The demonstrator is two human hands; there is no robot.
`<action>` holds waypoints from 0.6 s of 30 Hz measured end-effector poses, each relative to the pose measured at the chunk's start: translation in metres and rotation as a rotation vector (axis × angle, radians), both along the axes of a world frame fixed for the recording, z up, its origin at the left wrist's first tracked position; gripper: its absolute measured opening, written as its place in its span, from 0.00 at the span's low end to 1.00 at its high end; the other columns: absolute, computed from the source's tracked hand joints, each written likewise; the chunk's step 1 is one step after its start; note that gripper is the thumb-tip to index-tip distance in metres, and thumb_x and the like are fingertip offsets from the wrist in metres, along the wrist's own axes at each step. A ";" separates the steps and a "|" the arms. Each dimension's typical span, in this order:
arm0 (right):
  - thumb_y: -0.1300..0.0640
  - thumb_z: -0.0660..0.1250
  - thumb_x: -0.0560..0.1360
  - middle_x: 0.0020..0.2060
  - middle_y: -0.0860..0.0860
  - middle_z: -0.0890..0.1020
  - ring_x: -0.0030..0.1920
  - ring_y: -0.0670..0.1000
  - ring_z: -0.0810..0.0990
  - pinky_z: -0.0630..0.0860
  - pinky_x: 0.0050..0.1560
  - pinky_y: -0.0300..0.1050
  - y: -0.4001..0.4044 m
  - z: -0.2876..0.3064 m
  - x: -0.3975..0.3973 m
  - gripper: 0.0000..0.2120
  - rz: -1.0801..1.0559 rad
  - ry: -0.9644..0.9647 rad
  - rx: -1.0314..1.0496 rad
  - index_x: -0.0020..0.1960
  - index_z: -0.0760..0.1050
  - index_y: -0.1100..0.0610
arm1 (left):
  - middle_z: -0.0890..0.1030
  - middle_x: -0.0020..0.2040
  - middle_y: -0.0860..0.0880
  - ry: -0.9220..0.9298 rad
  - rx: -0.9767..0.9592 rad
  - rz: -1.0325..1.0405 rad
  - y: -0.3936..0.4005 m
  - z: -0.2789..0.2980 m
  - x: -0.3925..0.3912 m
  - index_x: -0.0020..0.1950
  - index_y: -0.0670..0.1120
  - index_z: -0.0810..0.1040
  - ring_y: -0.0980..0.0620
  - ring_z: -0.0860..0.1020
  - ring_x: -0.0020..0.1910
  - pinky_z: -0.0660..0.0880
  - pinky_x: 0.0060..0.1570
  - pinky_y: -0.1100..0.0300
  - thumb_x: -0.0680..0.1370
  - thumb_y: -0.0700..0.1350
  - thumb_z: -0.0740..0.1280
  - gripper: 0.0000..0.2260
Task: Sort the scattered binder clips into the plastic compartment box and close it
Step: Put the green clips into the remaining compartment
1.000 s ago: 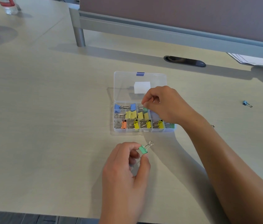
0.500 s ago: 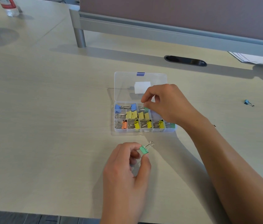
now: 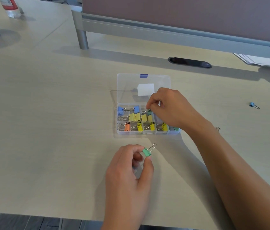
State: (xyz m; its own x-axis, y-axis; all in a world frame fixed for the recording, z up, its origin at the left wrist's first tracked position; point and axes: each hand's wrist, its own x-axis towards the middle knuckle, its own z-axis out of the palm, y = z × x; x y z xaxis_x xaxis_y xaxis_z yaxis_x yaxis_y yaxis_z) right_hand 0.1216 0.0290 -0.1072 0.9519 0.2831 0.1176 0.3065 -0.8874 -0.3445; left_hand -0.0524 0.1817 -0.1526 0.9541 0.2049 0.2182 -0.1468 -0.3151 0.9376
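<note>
**While 1 green clip goes in, another waits**

Step in hand, by my reading: sorting, mid-placement. Right hand [image 3: 169, 108] over the back row of the compartment box [image 3: 147, 132]; thumb and forefinger together on a green clip in the box [image 3: 149, 110], just under the fingertips. Cannot tell if it rests on the floor of the cell. Left hand [image 3: 131, 176] nearer the desk edge, thumb and forefinger clamped on a second green binder clip [image 3: 146, 152], wire loop pointing away from the fingers toward the box. Lid [image 3: 126, 87] lies open beyond the right fingertips.

Next move likely: release, clear the right hand, then pass in the held clip. Loose blue clips [image 3: 253, 105] lie well right of both hands; closing comes later.
</note>
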 end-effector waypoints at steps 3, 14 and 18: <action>0.58 0.64 0.80 0.44 0.44 0.77 0.40 0.42 0.74 0.71 0.42 0.37 -0.002 0.000 -0.002 0.10 -0.008 -0.008 0.063 0.51 0.85 0.50 | 0.78 0.42 0.55 0.003 0.010 -0.001 0.000 0.001 -0.001 0.48 0.58 0.78 0.51 0.77 0.43 0.72 0.39 0.70 0.74 0.42 0.75 0.12; 0.58 0.71 0.76 0.39 0.42 0.80 0.38 0.41 0.76 0.69 0.39 0.32 -0.005 0.000 -0.003 0.06 -0.031 0.044 0.162 0.47 0.85 0.49 | 0.78 0.42 0.56 0.009 0.019 0.005 0.000 0.001 -0.001 0.50 0.57 0.79 0.51 0.77 0.44 0.73 0.40 0.69 0.74 0.43 0.74 0.11; 0.59 0.69 0.77 0.36 0.41 0.80 0.37 0.41 0.76 0.69 0.37 0.32 -0.003 0.001 -0.003 0.07 -0.050 0.067 0.184 0.48 0.85 0.49 | 0.78 0.42 0.56 0.018 0.022 0.005 0.000 0.001 -0.001 0.50 0.57 0.78 0.51 0.77 0.44 0.73 0.41 0.69 0.74 0.43 0.74 0.11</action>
State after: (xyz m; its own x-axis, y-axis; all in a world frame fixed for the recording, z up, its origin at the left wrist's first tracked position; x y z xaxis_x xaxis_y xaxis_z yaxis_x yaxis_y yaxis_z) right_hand 0.1182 0.0264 -0.1064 0.9716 0.2149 0.0991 0.2347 -0.8210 -0.5205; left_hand -0.0536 0.1814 -0.1515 0.9568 0.2054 0.2058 -0.1284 -0.3365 0.9329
